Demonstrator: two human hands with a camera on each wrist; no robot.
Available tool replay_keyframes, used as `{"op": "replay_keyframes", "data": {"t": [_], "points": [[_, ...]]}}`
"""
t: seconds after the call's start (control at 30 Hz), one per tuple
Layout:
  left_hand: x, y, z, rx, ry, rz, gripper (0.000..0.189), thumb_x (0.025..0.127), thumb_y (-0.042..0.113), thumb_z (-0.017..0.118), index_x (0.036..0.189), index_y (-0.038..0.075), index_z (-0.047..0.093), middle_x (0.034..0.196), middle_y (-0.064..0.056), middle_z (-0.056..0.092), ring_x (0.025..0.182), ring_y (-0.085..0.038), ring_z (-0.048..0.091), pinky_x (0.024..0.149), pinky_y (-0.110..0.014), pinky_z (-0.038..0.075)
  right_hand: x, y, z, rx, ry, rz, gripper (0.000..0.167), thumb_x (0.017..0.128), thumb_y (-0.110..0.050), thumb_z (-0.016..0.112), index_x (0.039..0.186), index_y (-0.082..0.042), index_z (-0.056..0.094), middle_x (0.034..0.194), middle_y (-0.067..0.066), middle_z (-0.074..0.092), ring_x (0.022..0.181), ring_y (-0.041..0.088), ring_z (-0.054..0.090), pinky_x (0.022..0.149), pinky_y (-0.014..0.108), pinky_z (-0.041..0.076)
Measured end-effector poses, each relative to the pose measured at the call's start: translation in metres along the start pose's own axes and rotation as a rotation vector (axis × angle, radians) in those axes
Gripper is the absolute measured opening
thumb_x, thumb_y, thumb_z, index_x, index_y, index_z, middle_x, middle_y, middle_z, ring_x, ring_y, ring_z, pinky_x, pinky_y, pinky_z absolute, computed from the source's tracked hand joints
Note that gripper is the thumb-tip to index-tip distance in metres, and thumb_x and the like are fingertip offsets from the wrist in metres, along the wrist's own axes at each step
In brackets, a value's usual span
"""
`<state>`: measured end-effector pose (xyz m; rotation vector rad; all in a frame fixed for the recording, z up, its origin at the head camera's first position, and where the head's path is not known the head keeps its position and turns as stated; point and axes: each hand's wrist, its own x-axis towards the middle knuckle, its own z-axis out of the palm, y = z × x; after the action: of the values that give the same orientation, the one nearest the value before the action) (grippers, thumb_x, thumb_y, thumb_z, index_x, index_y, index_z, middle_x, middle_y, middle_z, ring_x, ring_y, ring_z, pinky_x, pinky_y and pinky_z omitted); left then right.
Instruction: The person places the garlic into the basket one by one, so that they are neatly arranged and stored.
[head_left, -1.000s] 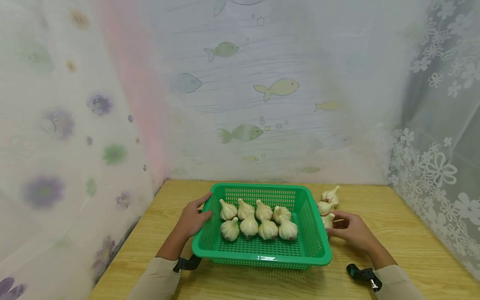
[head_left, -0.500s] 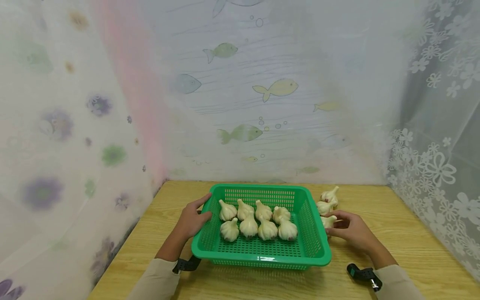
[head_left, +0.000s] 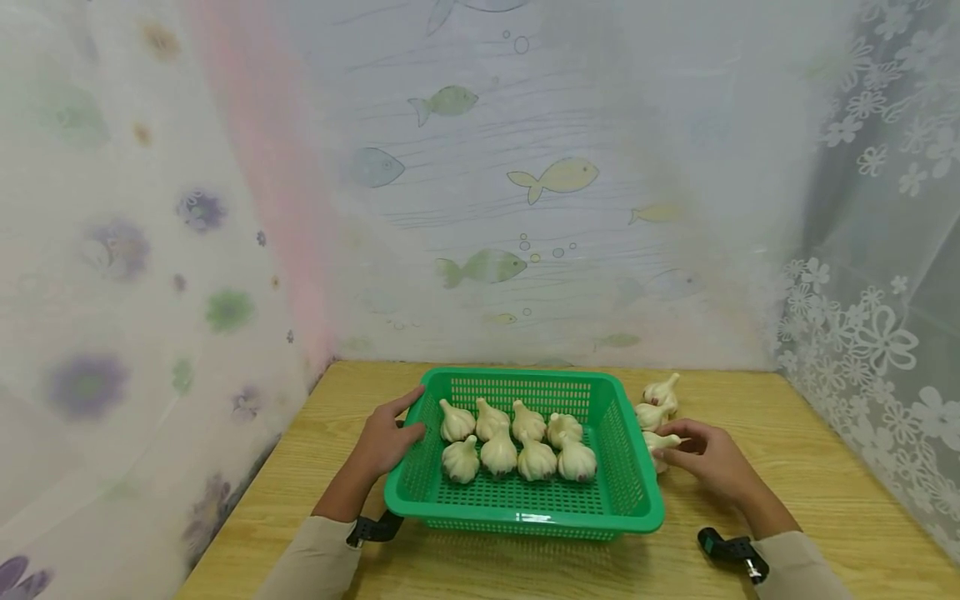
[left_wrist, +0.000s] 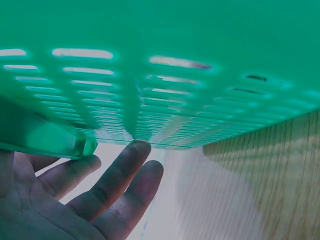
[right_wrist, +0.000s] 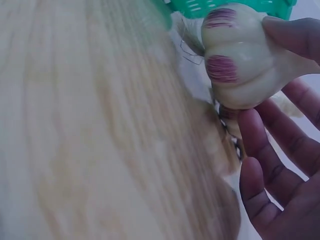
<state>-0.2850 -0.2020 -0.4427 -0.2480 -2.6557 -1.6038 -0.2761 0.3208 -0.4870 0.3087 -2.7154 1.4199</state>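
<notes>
A green plastic basket (head_left: 525, 521) with slotted walls stands on the table, several whitish garlic bulbs (head_left: 498, 450) lying in two rows on its floor. My left hand (head_left: 384, 437) grips the basket's left rim, thumb over the top; in the left wrist view its fingers (left_wrist: 120, 175) reach under the rim, outside the slotted wall. Just outside the right wall, my right hand (head_left: 708, 457) pinches a garlic bulb (right_wrist: 245, 55) between thumb and fingers. Purple streaks mark its base, and the stem points toward the palm. The basket rim partly hides this bulb in the head view.
Two more garlic bulbs (head_left: 660, 390) sit on the wooden table (head_left: 780, 433) behind my right hand, close to the basket's right side. Patterned curtains (head_left: 525, 192) hang along the back and both sides.
The garlic bulb in my right hand has tipped so its stem points more to the right, and that hand has shifted slightly right. My left hand and the basket stay in place.
</notes>
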Motion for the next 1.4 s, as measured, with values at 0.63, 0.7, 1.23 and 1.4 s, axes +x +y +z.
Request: {"op": "replay_keyframes", "data": {"t": [0.63,0.7,1.23,1.4], "points": [[0.0,0.0,0.0,0.005,0.002,0.004,0.07,0.094,0.01,0.057,0.161,0.021,0.041,0.167,-0.018,0.033,0.113,-0.037,0.07,0.062,-0.036,0.051,-0.008,-0.017,-0.022,0.242,0.031,-0.06,0.054,0.105,-0.026,0.061,0.148,0.006,0.051,0.145,0.018,0.047,0.099,0.006,0.073,0.081,0.042,0.063],[0.0,0.0,0.0,0.006,0.003,0.004,0.07,0.094,0.01,0.057,0.161,0.021,0.041,0.167,-0.018,0.033,0.113,-0.038,0.07,0.062,-0.036,0.052,-0.008,-0.019,-0.025,0.234,0.039,-0.084,0.053,0.105,-0.024,0.061,0.149,0.005,0.051,0.144,0.007,0.052,0.103,0.002,0.072,0.083,0.04,0.062],[0.0,0.0,0.0,0.009,0.004,-0.007,0.07,0.094,0.012,0.057,0.161,0.023,0.041,0.167,-0.017,0.032,0.117,-0.041,0.068,0.063,-0.037,0.054,-0.013,-0.073,-0.029,0.39,-0.015,-0.3,0.053,0.096,0.007,0.066,0.146,0.006,0.051,0.146,-0.005,0.06,0.125,0.003,0.063,0.086,0.029,0.061],[0.0,0.001,0.0,0.018,0.007,-0.005,0.071,0.093,0.011,0.057,0.161,0.022,0.041,0.167,-0.017,0.032,0.119,-0.042,0.067,0.063,-0.036,0.052,-0.016,-0.087,-0.027,0.406,-0.024,-0.345,0.049,0.095,0.009,0.065,0.142,0.007,0.052,0.141,-0.004,0.064,0.113,0.012,0.068,0.082,0.033,0.062]]}}
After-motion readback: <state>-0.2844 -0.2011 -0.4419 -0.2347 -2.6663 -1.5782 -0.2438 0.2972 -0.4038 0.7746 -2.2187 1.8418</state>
